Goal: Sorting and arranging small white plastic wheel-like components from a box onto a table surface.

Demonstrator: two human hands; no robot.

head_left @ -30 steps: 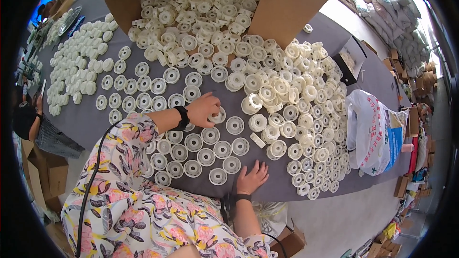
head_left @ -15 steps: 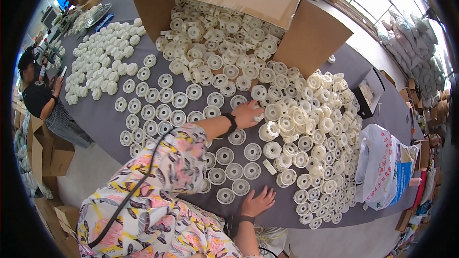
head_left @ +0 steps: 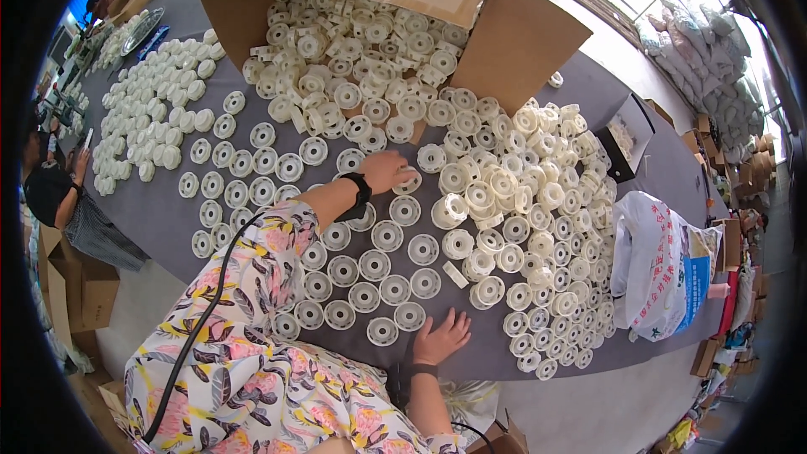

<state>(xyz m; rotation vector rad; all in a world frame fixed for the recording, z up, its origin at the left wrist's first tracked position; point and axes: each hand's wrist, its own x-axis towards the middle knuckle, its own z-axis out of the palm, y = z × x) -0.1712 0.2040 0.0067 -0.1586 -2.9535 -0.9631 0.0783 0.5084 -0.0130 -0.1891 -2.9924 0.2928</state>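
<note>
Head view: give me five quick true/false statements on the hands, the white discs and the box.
1. The left hand reaches out over the white discs laid in rows. True.
2. The right hand holds a disc in the air. False: it lies flat on the grey table near the closest edge.
3. The cardboard box is closed. False: it is open, with white parts spilling out.
4. A printed plastic bag lies at the right of the table. True.
5. The table top is red. False: it is grey.

Open cardboard box (head_left: pixel 513 42), white printed plastic bag (head_left: pixel 660 265), seated person (head_left: pixel 59 193) at table's (head_left: pixel 168 219) left edge.
</note>
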